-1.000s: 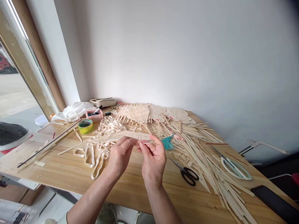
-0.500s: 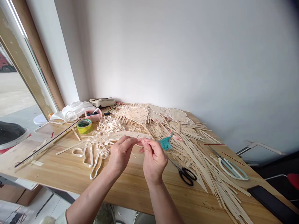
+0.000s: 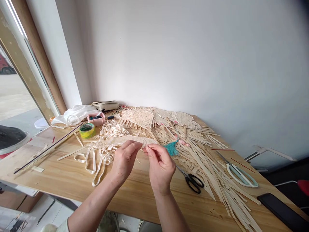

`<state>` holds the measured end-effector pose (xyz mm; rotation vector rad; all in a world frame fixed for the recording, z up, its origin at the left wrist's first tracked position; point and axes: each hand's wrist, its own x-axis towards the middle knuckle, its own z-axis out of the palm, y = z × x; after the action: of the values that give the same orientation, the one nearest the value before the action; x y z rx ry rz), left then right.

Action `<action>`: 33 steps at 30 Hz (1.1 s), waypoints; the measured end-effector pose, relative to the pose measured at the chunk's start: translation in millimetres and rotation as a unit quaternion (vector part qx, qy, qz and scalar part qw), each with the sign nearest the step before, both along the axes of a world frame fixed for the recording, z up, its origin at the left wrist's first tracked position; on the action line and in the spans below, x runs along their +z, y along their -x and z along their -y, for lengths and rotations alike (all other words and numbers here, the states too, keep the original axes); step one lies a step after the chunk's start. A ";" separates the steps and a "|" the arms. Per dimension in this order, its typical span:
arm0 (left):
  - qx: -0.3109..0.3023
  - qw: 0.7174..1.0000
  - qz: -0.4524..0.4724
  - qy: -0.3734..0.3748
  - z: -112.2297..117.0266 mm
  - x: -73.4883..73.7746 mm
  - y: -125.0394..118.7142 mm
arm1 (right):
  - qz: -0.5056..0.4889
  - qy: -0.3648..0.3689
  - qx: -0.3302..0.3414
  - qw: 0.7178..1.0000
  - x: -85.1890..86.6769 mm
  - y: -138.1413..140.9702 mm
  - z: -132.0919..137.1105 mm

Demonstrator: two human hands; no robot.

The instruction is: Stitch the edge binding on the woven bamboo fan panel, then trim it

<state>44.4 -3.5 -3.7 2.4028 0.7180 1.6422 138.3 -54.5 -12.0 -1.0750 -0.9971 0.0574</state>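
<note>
Moved since the earlier view: the right hand [image 3: 160, 169] has shifted right and slightly lower, away from the left hand [image 3: 124, 163].

Left hand: fingers curled, nearly closed, gripping the strip [image 3: 151, 140], a long, flat, pale bamboo piece with a smooth surface, held level just above the table [image 3: 135, 196].

Right hand: thumb and forefinger pinched shut just below the wire loop [image 3: 144, 142] at the strip's far end. Anything held between them is too fine to tell.

Further items, placed from the strip:
- Cream bands [image 3: 96, 164]: flat, looped and tangled, just left of and below it.
- Teal tassel [image 3: 172, 149]: soft, fringed, just right of it.
- Black scissors [image 3: 192, 182]: right of it, beyond the tassel.
- Bamboo slats [image 3: 207, 164]: thin, straight, heaped loosely to the right.
- Tape roll [image 3: 87, 130]: green and yellow, left of it.
- Pink box [image 3: 96, 119]: small, plastic, beyond the tape roll.
- Woven fans [image 3: 142, 118]: pale, openwork, lying beyond it.
- White-handled scissors [image 3: 241, 175]: far right.
- Phone [image 3: 283, 207]: black, flat, far right at the table's edge.
</note>
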 end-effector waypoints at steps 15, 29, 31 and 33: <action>0.005 1.000 0.025 0.001 -7.0 4.1 6.1 | -0.171 0.104 0.238 0.950 -6.5 9.9 15.1; -0.028 0.990 0.058 0.128 -9.6 10.3 15.1 | 0.022 0.130 0.105 0.986 1.9 7.8 8.2; -0.026 0.988 0.062 0.141 -10.4 11.8 15.8 | 0.014 0.128 0.106 0.986 2.5 9.9 7.5; -0.026 0.988 0.062 0.139 -10.8 13.5 16.4 | -0.001 0.131 0.114 0.985 3.4 12.0 7.3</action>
<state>28.0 7.3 9.8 2.0887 0.7981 1.5408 126.3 -61.9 -8.6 -1.1939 -1.1303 0.3858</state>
